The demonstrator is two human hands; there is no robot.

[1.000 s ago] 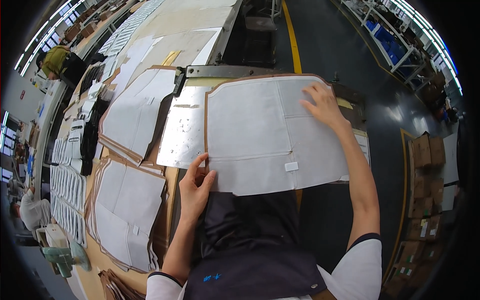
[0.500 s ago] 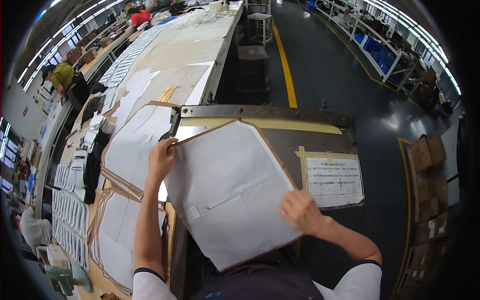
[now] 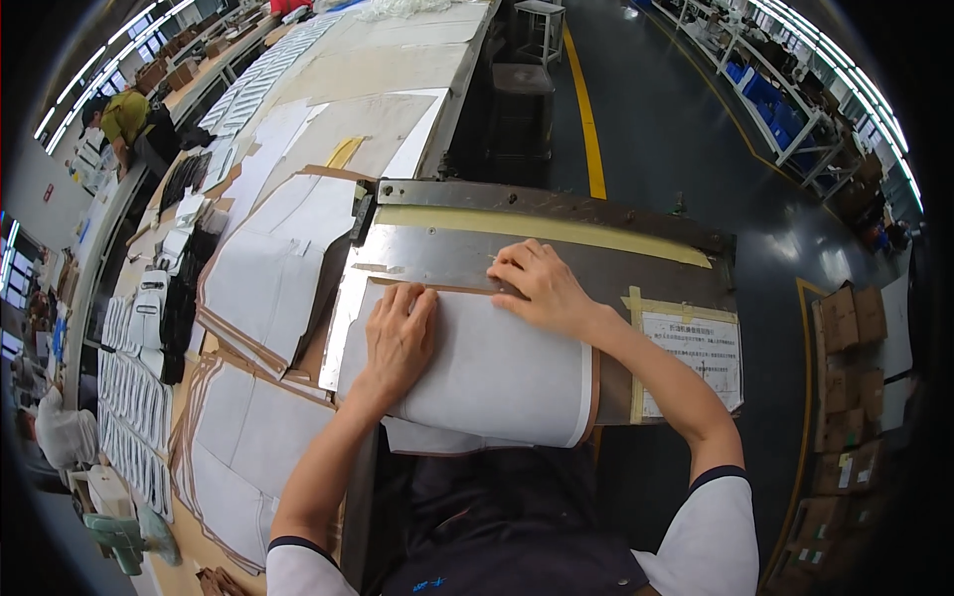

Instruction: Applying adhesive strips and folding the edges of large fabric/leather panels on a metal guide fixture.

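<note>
A white-faced panel with brown edging lies on the metal plate of a bench machine, its near part hanging over the front edge towards me. My left hand rests on the panel's far left part, its bent fingers close together on the brown edge. Farther right, my right hand has curled fingers and thumb at the same far edge. The fingers partly hide the edge beneath them.
Stacks of similar white panels and brown-edged pieces lie on the table to the left. A metal bar crosses the machine's back. A taped sheet sits right. Cardboard boxes stand beyond the aisle. A co-worker stands far left.
The panel has gone from raised and tilted to lying on the metal plate. Both hands have shifted to its far edge, the right one moving up and left.
</note>
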